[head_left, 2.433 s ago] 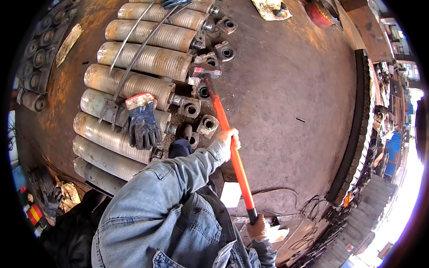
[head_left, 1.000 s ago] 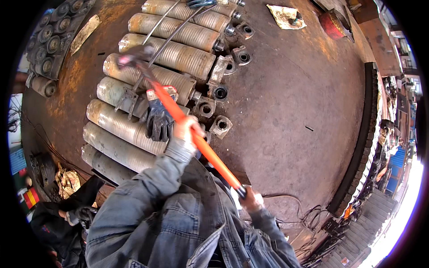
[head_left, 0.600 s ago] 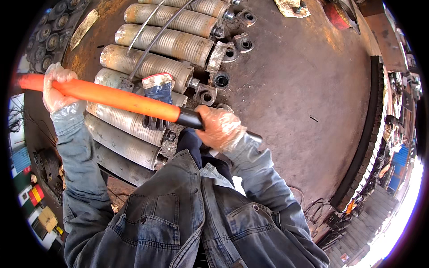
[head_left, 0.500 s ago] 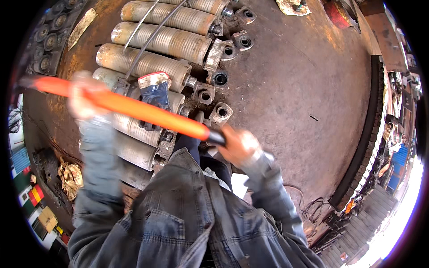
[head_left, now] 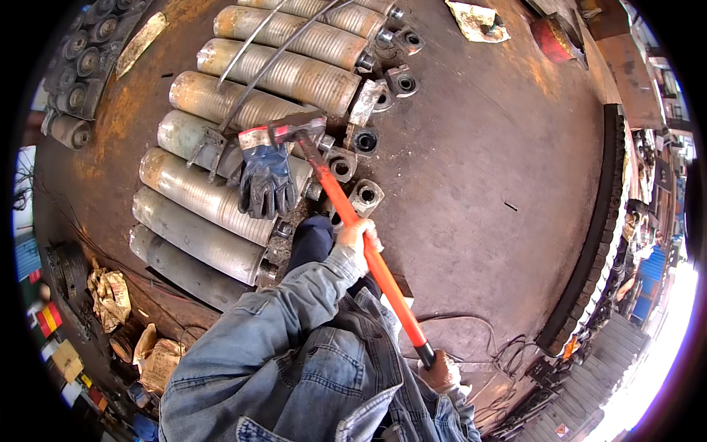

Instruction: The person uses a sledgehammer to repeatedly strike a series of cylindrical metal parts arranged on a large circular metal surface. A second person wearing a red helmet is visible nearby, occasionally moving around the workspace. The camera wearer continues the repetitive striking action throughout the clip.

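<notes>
A sledgehammer (head_left: 340, 200) with an orange handle slants across the view in front of me. My left hand (head_left: 357, 239) is closed round the middle of its handle. My right hand (head_left: 442, 372) grips the black butt end, low near my body. The dark hammer head (head_left: 298, 127) shows over the row of ribbed metal cylinders (head_left: 294, 77); whether it touches anything I cannot tell. Beside the head lie dark blue work gloves (head_left: 266, 177) with a red-edged pale cuff, on top of the cylinders. Blocky metal end pieces with round holes (head_left: 366, 194) sit at the cylinders' right ends.
Two long metal rods (head_left: 258, 70) lie slantwise across the cylinders. Dark rollers (head_left: 88, 62) are grouped at the far left. A long black track-like strip (head_left: 604, 221) curves along the right. Cables (head_left: 508, 357) lie on the floor at the lower right, and crumpled brown paper (head_left: 110, 295) at the left.
The sledgehammer has swung from a sideways tilt at the left to pointing forward over the cylinders. My left hand has come in toward the middle; my right hand has dropped nearer my body.
</notes>
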Tool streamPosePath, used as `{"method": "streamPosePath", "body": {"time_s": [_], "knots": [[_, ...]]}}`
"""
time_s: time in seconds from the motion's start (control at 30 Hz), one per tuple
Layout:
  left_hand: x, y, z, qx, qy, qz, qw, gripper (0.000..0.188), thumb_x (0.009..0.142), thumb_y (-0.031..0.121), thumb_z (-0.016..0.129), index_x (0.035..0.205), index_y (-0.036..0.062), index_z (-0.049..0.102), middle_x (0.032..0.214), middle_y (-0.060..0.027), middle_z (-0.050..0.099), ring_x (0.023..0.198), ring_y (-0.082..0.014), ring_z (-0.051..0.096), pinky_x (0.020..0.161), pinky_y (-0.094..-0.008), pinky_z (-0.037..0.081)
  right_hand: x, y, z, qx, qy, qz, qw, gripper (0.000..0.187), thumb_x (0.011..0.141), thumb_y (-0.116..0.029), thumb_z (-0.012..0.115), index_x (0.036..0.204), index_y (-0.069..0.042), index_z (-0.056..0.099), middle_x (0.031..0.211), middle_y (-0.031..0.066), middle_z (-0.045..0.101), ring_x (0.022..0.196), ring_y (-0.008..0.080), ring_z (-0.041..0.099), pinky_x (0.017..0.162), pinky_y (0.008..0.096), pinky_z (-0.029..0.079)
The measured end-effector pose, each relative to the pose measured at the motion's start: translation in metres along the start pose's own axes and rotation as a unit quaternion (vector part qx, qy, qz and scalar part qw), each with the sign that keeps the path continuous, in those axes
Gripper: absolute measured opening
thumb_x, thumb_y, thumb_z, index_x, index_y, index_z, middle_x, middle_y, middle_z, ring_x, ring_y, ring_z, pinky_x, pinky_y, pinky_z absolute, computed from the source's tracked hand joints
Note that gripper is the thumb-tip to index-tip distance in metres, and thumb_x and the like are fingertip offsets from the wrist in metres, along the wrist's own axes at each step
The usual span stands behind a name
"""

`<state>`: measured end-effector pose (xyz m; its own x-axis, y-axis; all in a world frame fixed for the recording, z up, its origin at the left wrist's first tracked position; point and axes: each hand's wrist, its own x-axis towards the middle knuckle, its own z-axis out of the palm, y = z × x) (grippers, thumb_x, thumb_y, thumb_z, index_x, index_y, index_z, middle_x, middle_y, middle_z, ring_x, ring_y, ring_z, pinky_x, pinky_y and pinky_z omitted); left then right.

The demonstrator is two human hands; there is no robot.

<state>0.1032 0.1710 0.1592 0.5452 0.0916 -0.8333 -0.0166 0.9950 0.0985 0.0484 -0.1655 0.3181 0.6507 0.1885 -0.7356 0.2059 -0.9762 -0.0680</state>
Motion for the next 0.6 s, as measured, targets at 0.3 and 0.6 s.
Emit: {"method": "streamPosePath", "body": {"time_s": [0.3, 0.6], "knots": [[0.000, 0.034, 0.007, 0.006, 0.011, 0.048, 0.999, 0.012, 0.077, 0.010, 0.055, 0.068, 0.0098, 0.047, 0.056, -0.0026, 0.045, 0.044, -0.0176, 0.046, 0.046, -0.0321, 0.041, 0.018, -0.028, -0.008, 0.028, 0.022, -0.060, 0.998, 0.029, 0.070, -0.022, 0.064, 0.090, -0.004, 0.051, 0.065, 0.0200, 0.060, 0.060, 0.0408, 0.060, 0.056, 0.0520, 0.047], [0.057, 0.015, 0.027, 0.061, -0.042, -0.024, 0.997, 0.013, 0.077, 0.014, 0.055, 0.066, 0.0121, 0.049, 0.055, -0.0019, 0.046, 0.044, -0.0165, 0.046, 0.046, -0.0319, 0.041, 0.014, -0.034, 0.010, 0.034, -0.053, 0.072, 0.995, 0.044, 0.069, -0.034, 0.068, 0.096, -0.003, 0.053, 0.072, 0.0200, 0.063, 0.070, 0.0390, 0.064, 0.064, 0.0482, 0.050]]}}
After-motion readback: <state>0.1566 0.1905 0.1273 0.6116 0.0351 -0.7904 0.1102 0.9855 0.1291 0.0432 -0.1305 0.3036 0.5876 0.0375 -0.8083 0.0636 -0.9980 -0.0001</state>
